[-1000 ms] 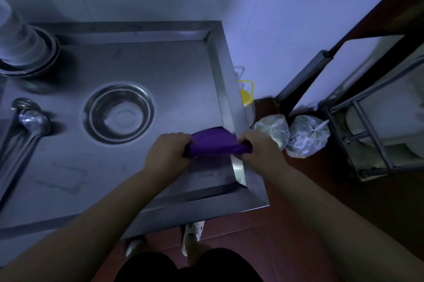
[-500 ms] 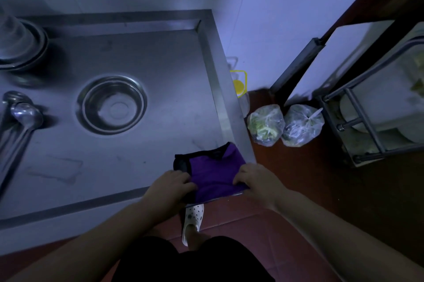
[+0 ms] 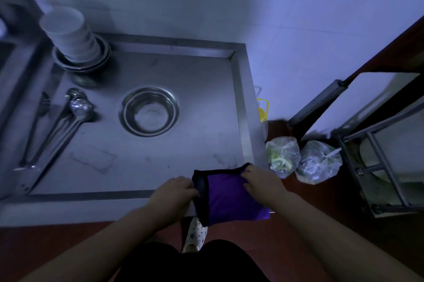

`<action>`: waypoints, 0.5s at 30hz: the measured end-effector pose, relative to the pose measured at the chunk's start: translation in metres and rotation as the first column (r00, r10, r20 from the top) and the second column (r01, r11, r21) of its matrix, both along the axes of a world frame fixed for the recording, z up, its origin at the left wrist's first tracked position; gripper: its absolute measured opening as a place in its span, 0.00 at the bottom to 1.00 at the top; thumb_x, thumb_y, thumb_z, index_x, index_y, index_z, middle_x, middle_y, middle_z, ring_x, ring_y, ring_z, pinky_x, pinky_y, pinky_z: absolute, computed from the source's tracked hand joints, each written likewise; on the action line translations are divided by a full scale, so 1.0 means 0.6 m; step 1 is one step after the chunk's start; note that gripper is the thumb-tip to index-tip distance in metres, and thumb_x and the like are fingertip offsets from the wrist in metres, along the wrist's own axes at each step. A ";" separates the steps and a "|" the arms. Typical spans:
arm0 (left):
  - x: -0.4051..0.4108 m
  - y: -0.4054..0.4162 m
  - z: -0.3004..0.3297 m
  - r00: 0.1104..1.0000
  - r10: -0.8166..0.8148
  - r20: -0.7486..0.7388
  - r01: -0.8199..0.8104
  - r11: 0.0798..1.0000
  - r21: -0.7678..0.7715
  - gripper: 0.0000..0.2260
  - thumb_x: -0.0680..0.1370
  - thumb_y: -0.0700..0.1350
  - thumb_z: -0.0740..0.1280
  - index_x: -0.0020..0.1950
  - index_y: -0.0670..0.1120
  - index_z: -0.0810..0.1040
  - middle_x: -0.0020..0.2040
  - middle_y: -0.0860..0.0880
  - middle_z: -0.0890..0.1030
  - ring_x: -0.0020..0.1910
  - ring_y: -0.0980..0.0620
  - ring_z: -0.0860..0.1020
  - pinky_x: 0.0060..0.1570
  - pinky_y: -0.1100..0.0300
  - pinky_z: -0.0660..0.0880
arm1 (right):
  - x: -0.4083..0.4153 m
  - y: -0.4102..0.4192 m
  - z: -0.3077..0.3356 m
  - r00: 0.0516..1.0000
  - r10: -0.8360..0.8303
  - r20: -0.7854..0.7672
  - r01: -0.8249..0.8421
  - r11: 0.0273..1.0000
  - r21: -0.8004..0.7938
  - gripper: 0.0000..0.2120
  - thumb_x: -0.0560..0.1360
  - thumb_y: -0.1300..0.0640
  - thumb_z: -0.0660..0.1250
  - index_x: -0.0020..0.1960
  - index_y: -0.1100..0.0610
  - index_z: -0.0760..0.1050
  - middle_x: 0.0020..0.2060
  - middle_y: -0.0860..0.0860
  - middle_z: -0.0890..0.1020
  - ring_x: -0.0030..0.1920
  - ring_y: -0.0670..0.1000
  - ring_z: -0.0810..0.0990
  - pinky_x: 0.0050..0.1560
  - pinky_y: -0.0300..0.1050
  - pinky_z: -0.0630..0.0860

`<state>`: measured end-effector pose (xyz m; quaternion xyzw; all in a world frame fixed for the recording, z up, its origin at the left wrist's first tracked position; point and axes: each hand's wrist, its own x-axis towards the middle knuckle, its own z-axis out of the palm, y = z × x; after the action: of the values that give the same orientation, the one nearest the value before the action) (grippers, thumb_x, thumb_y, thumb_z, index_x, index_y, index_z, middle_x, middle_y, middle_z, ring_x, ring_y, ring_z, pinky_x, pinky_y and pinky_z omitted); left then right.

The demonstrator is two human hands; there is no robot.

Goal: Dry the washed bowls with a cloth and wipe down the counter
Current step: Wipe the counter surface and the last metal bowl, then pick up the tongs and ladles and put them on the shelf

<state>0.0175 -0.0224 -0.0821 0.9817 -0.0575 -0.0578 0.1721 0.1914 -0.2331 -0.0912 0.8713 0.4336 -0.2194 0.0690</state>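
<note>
A purple cloth (image 3: 227, 199) with a dark edge lies folded over the front right corner of the steel counter (image 3: 183, 155). My left hand (image 3: 174, 194) holds its left edge with curled fingers. My right hand (image 3: 263, 183) rests on its right side, fingers pinching the far corner. A steel bowl (image 3: 149, 112) stands upright in the middle of the counter. A stack of white bowls (image 3: 71, 34) sits on steel plates at the back left.
Long steel ladles (image 3: 59, 125) lie at the left. Two clear bags of greens (image 3: 302, 160) sit on the red floor right of the counter, beside a metal rack (image 3: 376, 167). A yellow-capped bottle (image 3: 261, 112) stands by the counter's right rim.
The cloth went from bunched between both hands to spread flat on the counter's front right corner. Both hands moved toward the front edge with it.
</note>
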 end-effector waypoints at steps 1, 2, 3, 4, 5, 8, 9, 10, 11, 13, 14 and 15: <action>-0.007 0.013 0.006 0.998 0.061 0.014 -0.061 0.998 -0.014 0.16 0.53 0.38 0.78 0.37 0.52 0.84 0.33 0.52 0.79 0.32 0.52 0.79 0.30 0.67 0.75 | 0.000 0.013 0.002 1.000 -0.021 0.020 0.021 1.000 0.003 0.14 0.79 0.53 0.56 0.59 0.56 0.75 0.57 0.52 0.75 0.54 0.52 0.75 0.46 0.43 0.69; -0.015 0.028 0.011 0.993 0.116 0.020 -0.116 0.993 -0.023 0.16 0.54 0.36 0.78 0.37 0.51 0.84 0.34 0.51 0.80 0.32 0.50 0.79 0.31 0.66 0.75 | -0.001 0.029 0.006 0.999 -0.035 0.037 0.034 0.999 0.015 0.13 0.80 0.54 0.55 0.56 0.56 0.76 0.54 0.52 0.77 0.52 0.52 0.76 0.44 0.42 0.69; -0.026 0.044 0.017 0.986 0.165 0.019 -0.164 0.986 -0.026 0.16 0.54 0.35 0.78 0.38 0.49 0.84 0.35 0.50 0.80 0.33 0.49 0.80 0.32 0.64 0.76 | -0.002 0.047 0.010 0.998 -0.037 0.050 0.036 0.999 0.035 0.13 0.80 0.54 0.55 0.54 0.56 0.77 0.52 0.53 0.78 0.51 0.53 0.77 0.45 0.43 0.70; -0.038 0.061 0.023 0.976 0.217 0.012 -0.216 0.976 -0.025 0.16 0.56 0.34 0.77 0.39 0.48 0.84 0.36 0.49 0.81 0.34 0.48 0.80 0.33 0.63 0.77 | -0.004 0.068 0.015 0.998 -0.034 0.053 0.031 0.998 0.063 0.14 0.80 0.54 0.55 0.53 0.56 0.78 0.51 0.53 0.79 0.51 0.54 0.78 0.46 0.45 0.71; -0.050 0.078 0.027 0.961 0.277 0.004 -0.276 0.960 -0.033 0.15 0.59 0.34 0.76 0.42 0.47 0.84 0.38 0.48 0.81 0.37 0.47 0.80 0.36 0.61 0.77 | -0.008 0.090 0.020 0.999 -0.028 0.041 0.024 0.995 0.097 0.14 0.79 0.54 0.56 0.54 0.55 0.78 0.51 0.53 0.79 0.51 0.54 0.78 0.47 0.46 0.73; -0.088 0.135 0.035 0.873 0.484 -0.052 -0.486 0.873 -0.038 0.13 0.73 0.39 0.67 0.56 0.47 0.81 0.53 0.47 0.79 0.53 0.46 0.76 0.52 0.56 0.72 | -0.027 0.166 0.031 0.999 0.009 -0.051 0.001 0.981 0.193 0.14 0.80 0.56 0.56 0.54 0.57 0.79 0.51 0.53 0.80 0.50 0.52 0.78 0.49 0.46 0.73; -0.101 0.155 0.035 0.838 0.543 -0.055 -0.545 0.837 -0.046 0.13 0.75 0.41 0.65 0.59 0.47 0.79 0.56 0.48 0.78 0.56 0.47 0.74 0.55 0.55 0.70 | -0.036 0.194 0.033 0.996 0.017 -0.084 0.002 0.975 0.223 0.13 0.80 0.56 0.56 0.53 0.57 0.79 0.51 0.52 0.80 0.49 0.51 0.77 0.49 0.45 0.73; -0.114 0.175 0.035 0.798 0.600 -0.055 -0.602 0.796 -0.059 0.14 0.76 0.42 0.64 0.61 0.48 0.78 0.57 0.48 0.77 0.58 0.48 0.73 0.57 0.56 0.69 | -0.045 0.223 0.036 0.993 0.027 -0.111 0.002 0.967 0.253 0.13 0.80 0.57 0.57 0.53 0.57 0.80 0.52 0.52 0.80 0.50 0.50 0.77 0.49 0.44 0.72; -0.127 0.196 0.037 0.755 0.653 -0.054 -0.656 0.752 -0.071 0.14 0.77 0.43 0.64 0.62 0.48 0.77 0.58 0.48 0.77 0.58 0.48 0.73 0.57 0.56 0.69 | -0.056 0.253 0.039 0.991 0.039 -0.128 -0.001 0.960 0.281 0.13 0.80 0.56 0.57 0.54 0.56 0.80 0.53 0.51 0.80 0.51 0.50 0.77 0.49 0.43 0.71; -0.150 0.239 0.041 0.657 0.753 -0.046 -0.753 0.651 -0.095 0.14 0.78 0.45 0.64 0.63 0.47 0.76 0.59 0.47 0.76 0.59 0.48 0.73 0.57 0.55 0.70 | -0.080 0.315 0.046 0.986 0.067 -0.151 -0.017 0.949 0.315 0.13 0.79 0.55 0.58 0.56 0.55 0.79 0.54 0.51 0.80 0.53 0.51 0.77 0.52 0.43 0.70; -0.161 0.261 0.042 0.605 0.795 -0.043 -0.794 0.599 -0.105 0.14 0.78 0.45 0.64 0.64 0.46 0.76 0.60 0.47 0.76 0.59 0.47 0.73 0.57 0.55 0.70 | -0.093 0.345 0.049 0.983 0.081 -0.165 -0.024 0.946 0.322 0.12 0.79 0.55 0.58 0.56 0.55 0.79 0.55 0.50 0.80 0.53 0.51 0.77 0.53 0.44 0.71; -0.173 0.284 0.042 0.559 0.828 -0.044 -0.826 0.552 -0.110 0.15 0.78 0.44 0.64 0.64 0.46 0.76 0.60 0.46 0.76 0.59 0.47 0.73 0.57 0.54 0.70 | -0.107 0.374 0.051 0.980 0.092 -0.179 -0.029 0.945 0.326 0.12 0.79 0.55 0.59 0.56 0.55 0.79 0.55 0.50 0.80 0.54 0.52 0.77 0.53 0.44 0.72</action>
<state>-0.0862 0.1479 -0.0566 0.8821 0.4057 0.0399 0.2363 0.1270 -0.0086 -0.0606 0.8318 0.4948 -0.2265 -0.1095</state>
